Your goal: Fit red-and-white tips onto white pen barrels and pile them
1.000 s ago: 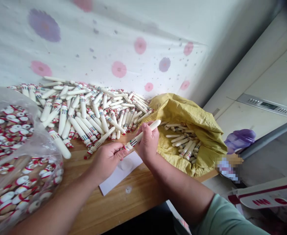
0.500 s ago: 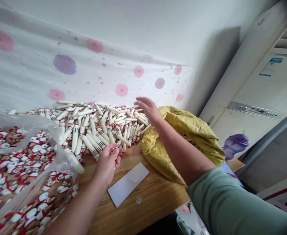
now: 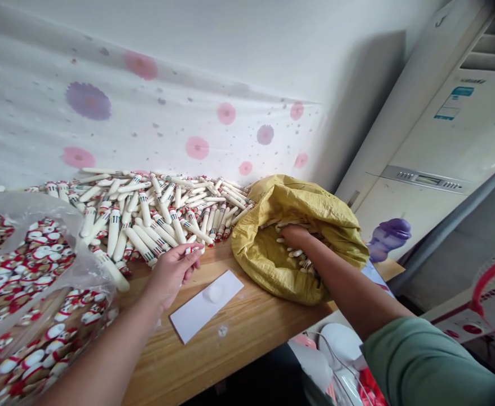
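My left hand [image 3: 175, 270] is closed on a small white and red piece in front of a heap of white pens [image 3: 150, 217]. My right hand [image 3: 294, 237] reaches into a yellow woven sack [image 3: 258, 273] holding more white pens; its fingers are hidden among them. Between the left hand and the sack lies a white rectangular card [image 3: 205, 307] with a round spot on it. A clear plastic bag [image 3: 95, 265] full of small red, white and brown figures stands at the left.
The wooden table [image 3: 213, 361] has its front edge near me. A purple bottle [image 3: 389, 239] stands behind the sack, by a tall white appliance [image 3: 420, 146]. White and red items lie below the table at the right.
My right hand has moved from above the pen heap down into the yellow sack. The left hand still holds its small piece. The view has shifted slightly to the right.
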Demonstrator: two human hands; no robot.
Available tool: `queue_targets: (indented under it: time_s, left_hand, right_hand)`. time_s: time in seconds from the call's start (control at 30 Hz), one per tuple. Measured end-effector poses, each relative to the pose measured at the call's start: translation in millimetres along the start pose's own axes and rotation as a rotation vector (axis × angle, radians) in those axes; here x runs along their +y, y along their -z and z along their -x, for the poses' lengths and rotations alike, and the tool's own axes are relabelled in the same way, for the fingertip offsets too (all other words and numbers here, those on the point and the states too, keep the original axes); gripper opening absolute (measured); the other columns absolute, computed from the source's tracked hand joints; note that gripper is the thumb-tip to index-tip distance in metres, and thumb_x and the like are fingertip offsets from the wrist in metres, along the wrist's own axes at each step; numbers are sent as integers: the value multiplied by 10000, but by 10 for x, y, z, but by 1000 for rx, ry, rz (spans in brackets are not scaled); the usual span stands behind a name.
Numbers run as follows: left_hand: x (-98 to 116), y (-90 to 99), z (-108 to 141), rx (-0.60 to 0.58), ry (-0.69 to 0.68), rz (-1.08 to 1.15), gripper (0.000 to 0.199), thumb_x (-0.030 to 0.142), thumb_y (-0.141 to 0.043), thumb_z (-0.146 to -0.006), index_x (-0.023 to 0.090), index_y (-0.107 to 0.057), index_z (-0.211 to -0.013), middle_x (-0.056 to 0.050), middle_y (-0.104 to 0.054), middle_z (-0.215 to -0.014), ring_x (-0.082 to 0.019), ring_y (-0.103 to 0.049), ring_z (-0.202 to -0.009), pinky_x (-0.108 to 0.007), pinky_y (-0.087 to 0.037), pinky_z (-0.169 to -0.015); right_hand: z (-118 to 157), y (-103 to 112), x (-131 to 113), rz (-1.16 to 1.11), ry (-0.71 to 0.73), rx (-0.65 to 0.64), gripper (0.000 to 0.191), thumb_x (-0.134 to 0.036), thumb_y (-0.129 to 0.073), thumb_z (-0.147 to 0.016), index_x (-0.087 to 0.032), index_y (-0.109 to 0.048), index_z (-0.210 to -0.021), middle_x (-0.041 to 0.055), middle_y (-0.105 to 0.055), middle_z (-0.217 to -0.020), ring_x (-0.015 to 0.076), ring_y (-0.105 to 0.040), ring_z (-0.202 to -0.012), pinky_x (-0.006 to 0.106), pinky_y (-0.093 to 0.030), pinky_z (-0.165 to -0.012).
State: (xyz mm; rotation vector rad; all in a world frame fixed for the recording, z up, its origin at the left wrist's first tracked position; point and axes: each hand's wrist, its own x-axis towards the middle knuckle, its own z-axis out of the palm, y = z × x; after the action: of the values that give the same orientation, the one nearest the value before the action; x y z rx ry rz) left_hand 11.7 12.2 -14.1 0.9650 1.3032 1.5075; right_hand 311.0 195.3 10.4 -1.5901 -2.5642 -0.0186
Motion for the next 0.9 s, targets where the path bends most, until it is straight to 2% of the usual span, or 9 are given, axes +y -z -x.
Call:
queue_targets:
  time_s: [0.03,0.1,0.2,0.3,0.4,0.47,0.53,0.73,0.9]
  left_hand:
    - [14,1,10,-25,-5,6,469,440,-770,-633,118,-671,-960,-32,-650,-685,-59,-382,-446,-195,-251,-409]
    - [41,-1,30,-66,2,12,425,399,-746,-661,117,-672,-971,-83,-698,-839,-52,-391,-456,-203,-265,-416]
    - [58,-19,44,-94,34,-10,414,345,-725,-666,130,-644,-1011,-95,-703,-927,-46,-385,-452,-200,-261,-409]
    - [30,-51,40,-91,32,-49,389,375,-709,-680,175,-561,-980,-42,-695,-798,-58,-382,-425,-193,-260,-393]
    - [-7,-77,30,-95,6,-82,354,413,-714,-681,195,-499,-858,-13,-668,-702,-65,-382,-416,-192,-254,-385]
    - [-16,-84,24,-106,-1,-96,342,424,-722,-676,181,-527,-817,-11,-650,-669,-62,-373,-418,-197,-251,-391]
    - [-12,-86,21,-108,-1,-121,334,440,-725,-670,164,-574,-783,-4,-619,-625,-63,-364,-420,-204,-241,-395]
    - [-16,-64,13,-144,-53,-286,369,521,-652,-734,175,-583,-626,16,-526,-541,-86,-353,-424,-229,-223,-408]
    - [-93,16,-34,-180,-135,-464,385,553,-576,-799,194,-589,-659,31,-479,-508,-113,-386,-442,-239,-251,-441]
  right_hand:
    - [25,38,-16,17,7,-5,34,-161,-647,-756,-128,-646,-754,150,-711,-778,204,-645,-713,275,-450,-655]
    - [116,124,-93,-114,52,72,142,-190,-542,-838,-133,-621,-942,128,-709,-882,198,-652,-792,275,-461,-709]
    - [330,187,-435,-734,229,261,257,-264,-462,-904,-178,-520,-1139,40,-652,-861,161,-643,-782,270,-490,-706]
    - [540,118,-1048,-1502,344,341,295,-352,-556,-859,-223,-507,-1120,-45,-523,-719,112,-560,-569,256,-491,-565]
    - [652,-20,-1636,-1932,255,326,209,-389,-611,-809,-230,-517,-908,-98,-382,-556,67,-358,-403,190,-376,-395]
    - [674,-110,-1868,-2030,213,316,262,-437,-632,-794,-227,-476,-784,-110,-332,-500,57,-293,-369,168,-304,-346]
    - [676,-187,-1964,-2043,220,322,332,-470,-646,-788,-224,-434,-720,-110,-339,-481,53,-298,-360,164,-298,-339]
    - [658,-380,-1952,-1983,326,261,337,-459,-612,-848,-221,-417,-712,-107,-408,-470,54,-347,-354,170,-329,-356]
    - [605,-470,-1958,-1967,324,236,322,-444,-592,-871,-220,-408,-730,-111,-424,-465,53,-351,-348,166,-317,-351]
